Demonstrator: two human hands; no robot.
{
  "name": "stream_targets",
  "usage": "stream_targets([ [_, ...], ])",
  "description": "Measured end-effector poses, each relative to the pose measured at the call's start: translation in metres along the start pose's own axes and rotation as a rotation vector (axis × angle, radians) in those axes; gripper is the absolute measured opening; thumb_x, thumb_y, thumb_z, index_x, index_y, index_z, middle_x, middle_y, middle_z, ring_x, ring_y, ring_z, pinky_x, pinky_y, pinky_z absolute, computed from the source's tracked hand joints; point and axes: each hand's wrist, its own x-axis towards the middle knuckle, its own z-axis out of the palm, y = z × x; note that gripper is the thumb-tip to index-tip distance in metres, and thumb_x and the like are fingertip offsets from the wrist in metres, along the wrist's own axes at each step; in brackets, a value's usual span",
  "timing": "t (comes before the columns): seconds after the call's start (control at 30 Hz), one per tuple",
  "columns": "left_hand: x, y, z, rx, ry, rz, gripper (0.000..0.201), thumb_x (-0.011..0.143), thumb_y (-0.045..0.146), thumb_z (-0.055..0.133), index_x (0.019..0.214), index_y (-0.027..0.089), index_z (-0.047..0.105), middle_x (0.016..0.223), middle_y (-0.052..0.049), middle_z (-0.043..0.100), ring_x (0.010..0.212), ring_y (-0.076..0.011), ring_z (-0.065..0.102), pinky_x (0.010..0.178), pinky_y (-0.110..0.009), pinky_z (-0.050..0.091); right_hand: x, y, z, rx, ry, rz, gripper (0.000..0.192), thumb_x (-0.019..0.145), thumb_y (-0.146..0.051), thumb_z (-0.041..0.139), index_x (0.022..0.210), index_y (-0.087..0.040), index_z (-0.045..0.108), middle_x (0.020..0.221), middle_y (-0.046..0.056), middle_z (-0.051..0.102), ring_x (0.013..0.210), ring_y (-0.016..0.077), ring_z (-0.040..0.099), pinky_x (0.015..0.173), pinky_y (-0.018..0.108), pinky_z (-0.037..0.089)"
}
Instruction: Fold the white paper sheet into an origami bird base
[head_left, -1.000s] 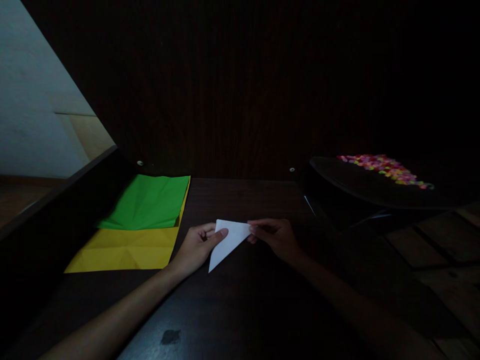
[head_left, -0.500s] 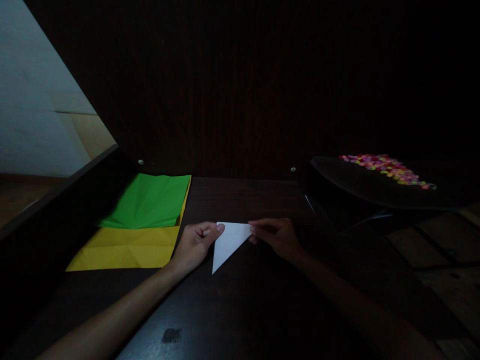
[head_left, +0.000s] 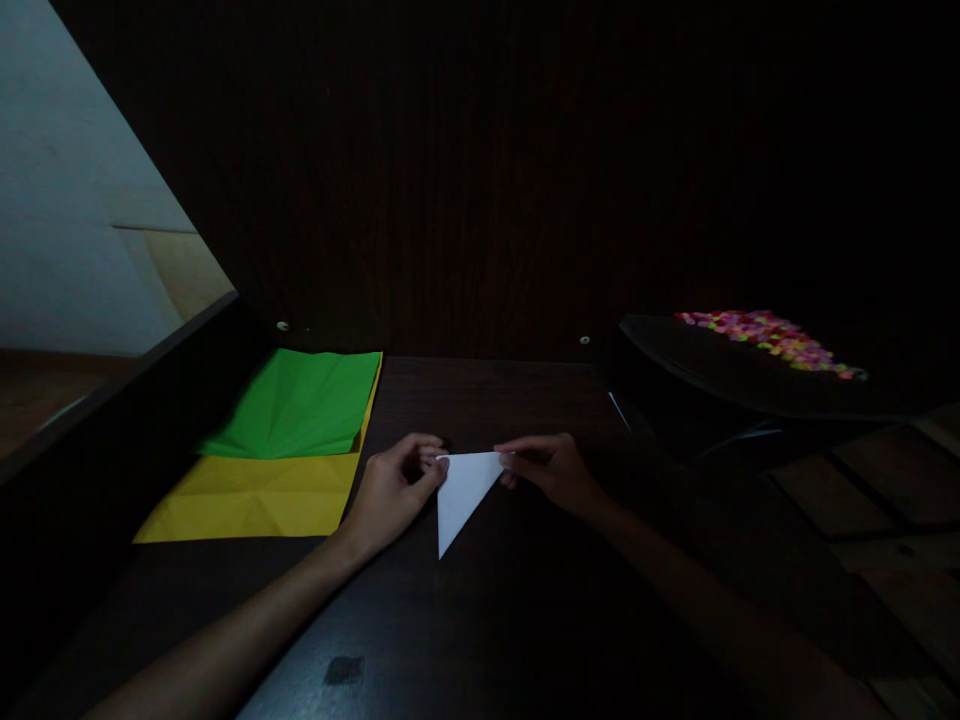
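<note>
A small white sheet of paper, folded into a triangle, is held between my two hands just above or on the dark table; I cannot tell if it touches. Its long point hangs toward me. My left hand pinches the upper left corner between thumb and fingers. At the upper right corner, my right hand grips the paper between thumb and forefinger, its other fingers curled beneath.
Left of my hands lie a creased green sheet and a yellow sheet under it. A dark bag-like object with colourful beads stands at the right. A dark wooden panel rises behind the table.
The white paper has shifted slightly right and turned a little, its lower point moving right. My left fingers have changed their hold on its corner; my right hand is almost still.
</note>
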Motion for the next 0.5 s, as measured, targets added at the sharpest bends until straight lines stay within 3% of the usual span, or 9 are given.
stream_targets([
  [0.1, -0.004, 0.004, 0.000, 0.246, -0.037, 0.281, 0.034, 0.087, 0.029, 0.064, 0.118, 0.016, 0.063, 0.117, -0.011, 0.068, 0.108, -0.0243, 0.063, 0.096, -0.042, 0.050, 0.002, 0.002, -0.003, -0.043, -0.018, 0.005, 0.032, 0.072, -0.040, 0.077, 0.089, -0.013, 0.076, 0.057, 0.004, 0.071, 0.049, 0.0142, 0.065, 0.052, 0.027, 0.053],
  [0.23, -0.010, 0.005, 0.003, 0.424, -0.219, 0.578, 0.043, 0.091, 0.028, 0.059, 0.133, 0.020, 0.055, 0.135, -0.012, 0.058, 0.130, -0.0289, 0.048, 0.106, -0.052, 0.043, 0.004, 0.008, -0.004, -0.073, -0.056, 0.001, 0.035, 0.074, -0.042, 0.075, 0.092, -0.013, 0.076, 0.060, 0.005, 0.071, 0.049, 0.0141, 0.064, 0.052, 0.027, 0.053],
  [0.37, -0.012, 0.000, 0.005, 0.565, -0.363, 0.676, 0.050, 0.094, 0.028, 0.055, 0.143, 0.020, 0.044, 0.147, -0.012, 0.045, 0.140, -0.0292, 0.035, 0.112, -0.054, 0.037, 0.003, 0.013, -0.003, -0.151, -0.078, -0.032, 0.033, 0.078, -0.040, 0.070, 0.096, -0.013, 0.076, 0.062, 0.005, 0.072, 0.051, 0.0148, 0.065, 0.054, 0.027, 0.053],
  [0.5, -0.012, -0.001, 0.005, 0.583, -0.436, 0.664, 0.050, 0.096, 0.027, 0.052, 0.144, 0.022, 0.041, 0.150, -0.010, 0.041, 0.140, -0.0268, 0.034, 0.113, -0.049, 0.038, 0.003, 0.012, -0.004, -0.366, -0.072, -0.166, 0.024, 0.085, -0.035, 0.064, 0.098, -0.019, 0.076, 0.068, 0.004, 0.073, 0.056, 0.0152, 0.065, 0.059, 0.029, 0.052],
])
